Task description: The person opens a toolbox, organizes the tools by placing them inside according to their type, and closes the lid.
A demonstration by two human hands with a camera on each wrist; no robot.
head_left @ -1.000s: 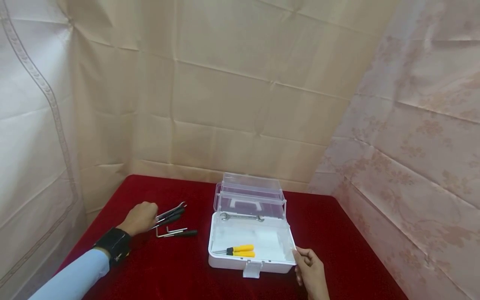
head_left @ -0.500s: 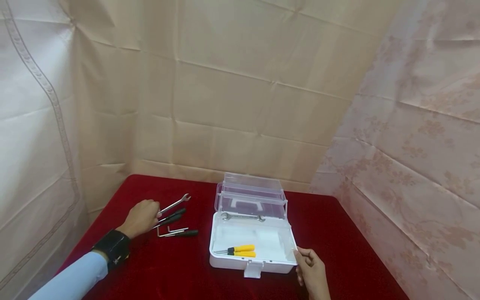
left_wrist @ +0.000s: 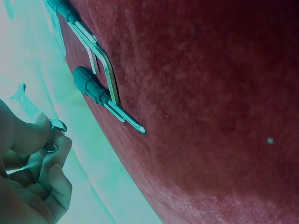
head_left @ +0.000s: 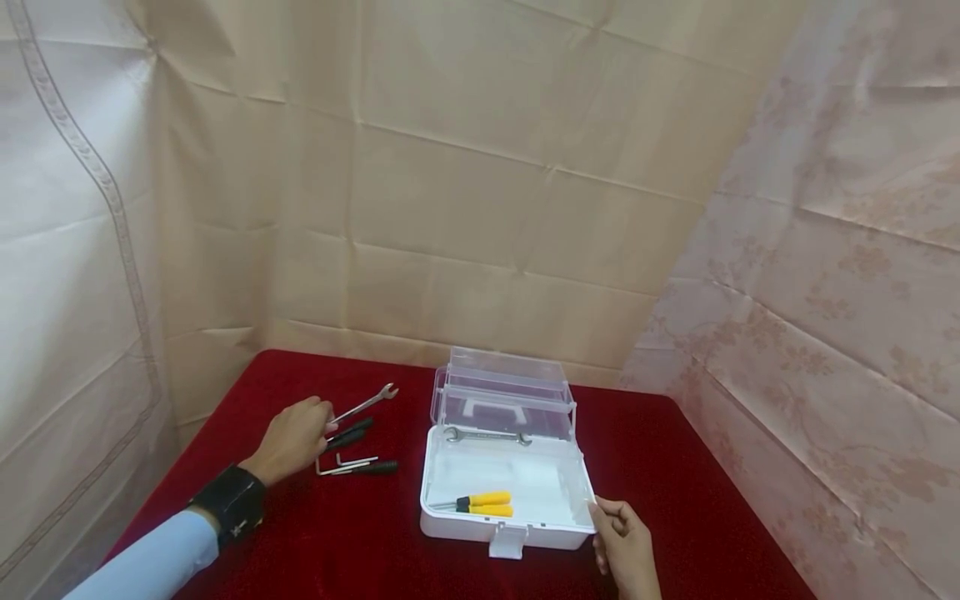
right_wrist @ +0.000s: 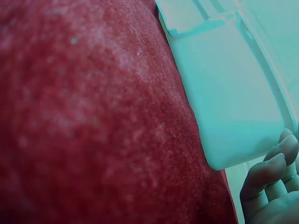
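Note:
My left hand [head_left: 296, 433] pinches an open-ended wrench [head_left: 365, 403] by one end between thumb and fingers; its other jaw end points up and right, above the dark-handled screwdrivers [head_left: 351, 434]. In the left wrist view, the wrench [left_wrist: 28, 106] sticks out past the thumb, off the red cloth. My right hand [head_left: 626, 542] grips the near right corner of a white toolbox [head_left: 450, 525], thumb at the rim and fingers curled outside. Inside the box lie two yellow-handled screwdrivers [head_left: 489, 510] at the front and another wrench [head_left: 487, 434] along the back.
Two hex keys [head_left: 333, 470] and a black-handled screwdriver [head_left: 381, 467] lie between the left hand and the box. The box's clear lid [head_left: 506, 367] stands open at the back, its latch [head_left: 507, 542] hanging in front. Fabric walls [head_left: 450, 208] enclose the red-covered table [head_left: 360, 550].
My left hand has lifted the wrench up off the other tools and shifted it slightly right. The right hand keeps its grip on the box corner.

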